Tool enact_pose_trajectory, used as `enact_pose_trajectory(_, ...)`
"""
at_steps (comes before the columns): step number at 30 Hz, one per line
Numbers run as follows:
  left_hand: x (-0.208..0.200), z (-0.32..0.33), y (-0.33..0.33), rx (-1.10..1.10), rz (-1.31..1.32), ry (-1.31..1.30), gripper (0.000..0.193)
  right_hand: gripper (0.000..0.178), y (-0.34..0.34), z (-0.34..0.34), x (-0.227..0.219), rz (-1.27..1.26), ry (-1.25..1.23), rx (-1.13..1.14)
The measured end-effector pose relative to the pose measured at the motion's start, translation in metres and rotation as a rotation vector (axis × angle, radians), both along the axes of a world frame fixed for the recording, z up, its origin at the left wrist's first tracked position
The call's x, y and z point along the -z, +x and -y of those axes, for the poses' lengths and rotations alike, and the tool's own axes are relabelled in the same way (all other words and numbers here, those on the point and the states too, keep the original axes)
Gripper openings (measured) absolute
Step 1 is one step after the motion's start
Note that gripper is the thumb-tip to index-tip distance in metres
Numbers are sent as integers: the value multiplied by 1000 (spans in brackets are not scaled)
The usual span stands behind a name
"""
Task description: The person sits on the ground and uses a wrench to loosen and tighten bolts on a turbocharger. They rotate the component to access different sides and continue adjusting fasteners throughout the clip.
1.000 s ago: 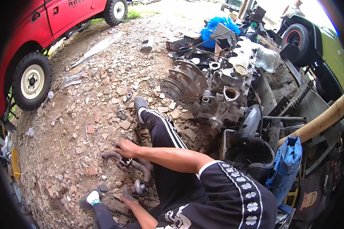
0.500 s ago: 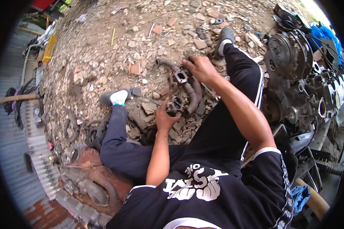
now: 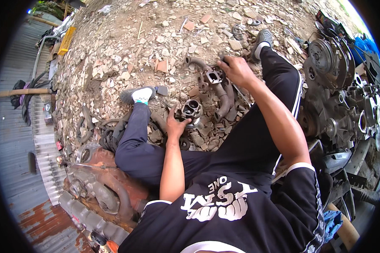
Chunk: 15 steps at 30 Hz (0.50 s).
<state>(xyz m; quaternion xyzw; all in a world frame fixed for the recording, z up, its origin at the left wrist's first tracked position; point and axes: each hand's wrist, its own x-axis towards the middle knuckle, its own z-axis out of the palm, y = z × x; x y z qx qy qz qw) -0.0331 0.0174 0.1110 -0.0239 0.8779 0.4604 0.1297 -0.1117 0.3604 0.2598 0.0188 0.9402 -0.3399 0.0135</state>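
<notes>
My left hand (image 3: 176,125) grips a dark metal housing (image 3: 191,109) by its left side. Two round openings in a flange face up, and its lower part is paler metal. To the right of it is a rusty exhaust manifold (image 3: 223,99), with several curved pipes and a squarish flange at the top. My right hand (image 3: 239,71) is closed on the manifold's far right end, the fingers curled over it; what lies under the palm is hidden. The housing and the manifold are apart, both between my spread legs above the stony ground.
Broken tile and stones cover the ground (image 3: 114,59). An engine block with pipes (image 3: 101,189) lies at the lower left, by corrugated metal sheets (image 3: 17,139). Engine parts (image 3: 340,105) are piled along the right. A yellow crate (image 3: 66,41) stands at the far left.
The housing in my left hand has moved away from the manifold, and its two openings now show upward. My right hand stays on the manifold. The whole view has shifted slightly.
</notes>
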Motion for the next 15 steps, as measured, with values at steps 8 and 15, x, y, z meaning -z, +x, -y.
enact_pose_trajectory(8, 56, 43, 9, -395, 149, 70, 106, 48, -1, 5, -4, -3, -15, 99)
enact_pose_trajectory(15, 63, 55, -17, -614, 273, 628, 67, 50, -10, 5, 17, 22, -8, 78)
